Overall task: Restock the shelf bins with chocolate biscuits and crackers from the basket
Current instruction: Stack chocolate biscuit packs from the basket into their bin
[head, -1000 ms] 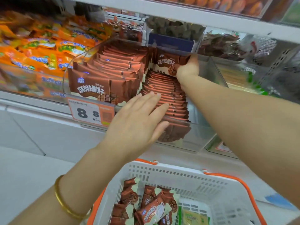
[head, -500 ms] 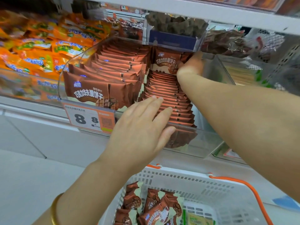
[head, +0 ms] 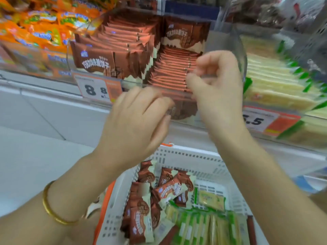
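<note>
Before the bin (head: 242, 50) of crosswise biscuit packets (head: 169, 71), left hand (head: 139, 121) hangs loose, right hand (head: 217, 91) fisted empty.

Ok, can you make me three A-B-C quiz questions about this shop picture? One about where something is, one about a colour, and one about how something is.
1. Where is the basket? A) above the shelf B) below the left hand and right hand C) inside the bin
2. What colour is the bracelet? A) gold B) blue C) black
3. How is the basket? A) empty B) holding packs C) upside down
Answers: 1 B, it sits beneath both arms. 2 A, it shines gold on the left wrist. 3 B, chocolate biscuit packs and green cracker packs lie in it.
</note>
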Demonstrator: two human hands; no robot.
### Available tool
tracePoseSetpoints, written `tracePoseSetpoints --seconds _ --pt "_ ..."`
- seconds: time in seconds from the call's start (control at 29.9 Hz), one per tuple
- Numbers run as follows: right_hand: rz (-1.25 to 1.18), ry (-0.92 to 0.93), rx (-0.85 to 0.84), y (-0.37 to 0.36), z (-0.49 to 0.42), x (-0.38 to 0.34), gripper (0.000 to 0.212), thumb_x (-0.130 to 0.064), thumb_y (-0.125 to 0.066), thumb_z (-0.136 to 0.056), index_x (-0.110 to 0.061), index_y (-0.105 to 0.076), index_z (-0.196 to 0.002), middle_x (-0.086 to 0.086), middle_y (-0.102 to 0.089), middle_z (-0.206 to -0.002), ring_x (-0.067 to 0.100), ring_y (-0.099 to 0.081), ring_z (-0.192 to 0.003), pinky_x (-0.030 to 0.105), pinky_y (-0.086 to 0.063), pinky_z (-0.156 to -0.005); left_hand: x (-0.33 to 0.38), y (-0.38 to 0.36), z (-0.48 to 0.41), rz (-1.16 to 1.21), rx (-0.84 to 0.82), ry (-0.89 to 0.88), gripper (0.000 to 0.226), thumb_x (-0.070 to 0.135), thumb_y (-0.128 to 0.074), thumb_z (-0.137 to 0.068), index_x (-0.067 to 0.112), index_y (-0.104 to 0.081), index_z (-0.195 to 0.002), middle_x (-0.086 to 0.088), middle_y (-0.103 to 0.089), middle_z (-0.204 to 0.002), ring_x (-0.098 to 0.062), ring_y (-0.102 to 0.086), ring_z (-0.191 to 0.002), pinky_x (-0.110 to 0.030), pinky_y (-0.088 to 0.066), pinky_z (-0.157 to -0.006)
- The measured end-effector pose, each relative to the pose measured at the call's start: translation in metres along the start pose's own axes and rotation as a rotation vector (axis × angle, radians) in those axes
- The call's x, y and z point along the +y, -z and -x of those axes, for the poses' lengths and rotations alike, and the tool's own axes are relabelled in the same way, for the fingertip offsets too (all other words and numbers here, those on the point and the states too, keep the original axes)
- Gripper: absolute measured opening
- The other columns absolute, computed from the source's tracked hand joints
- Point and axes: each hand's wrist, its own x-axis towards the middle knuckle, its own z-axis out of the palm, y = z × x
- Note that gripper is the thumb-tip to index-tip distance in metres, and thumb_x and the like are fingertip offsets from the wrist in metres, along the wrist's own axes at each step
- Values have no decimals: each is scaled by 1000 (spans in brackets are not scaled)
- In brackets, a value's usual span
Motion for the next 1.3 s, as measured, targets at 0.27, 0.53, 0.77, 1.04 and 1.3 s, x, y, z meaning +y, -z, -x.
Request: tracePoseSetpoints --seconds 0.27,0.53,0.77,1.04,1.3 --pt "545 -631 -829 -1 155 182 13 -3 -48 -90 -10 -51 -100 7 -55 -87 25 -52 -75 35 -43 -66 -15 -19 78 -63 -891 -165 42 33 -34 -86 15 -66 -107 -8 -62 -110 -29 -59 -98 -44 -54 -76" --pt "511 -1041 -1011 -62 261 232 39 -36 -71 -83 -15 -40 -72 1 -42 -69 16 -47 -62 26 -35 -55 -6 -42 55 -39 -1035 -1 36 33 -38 -99 23 -47 -132 -1 -49 -130 -21 -44 -120 -42 -43 -96" --pt "144 -1158 -783 -58 252 216 23 -17 -71 -84 -16 -48 -80 3 -57 -82 19 -58 -74 33 -52 -68 -14 -35 63 -6 -1116 104 37 36 -38 -99 24 -48 -133 -1 -49 -134 -21 -47 -120 -40 -44 -96" --pt "-765 -1127 -491 3 158 123 43 -6 -67 -73 -8 -53 -113 13 -70 -101 23 -69 -83 35 -58 -69 -3 -43 68 494 -1142 547 46 36 -65 -87 7 -48 -119 -7 -62 -111 -23 -61 -102 -36 -50 -87" --pt "-390 -522 -453 68 81 43 45 -14 -80 -67 -19 -59 -106 2 -69 -84 15 -67 -72 26 -55 -59 1 13 22 798 -894 482 22 17 -67 -86 34 -59 -96 8 -68 -99 -5 -67 -91 -28 -56 -79"
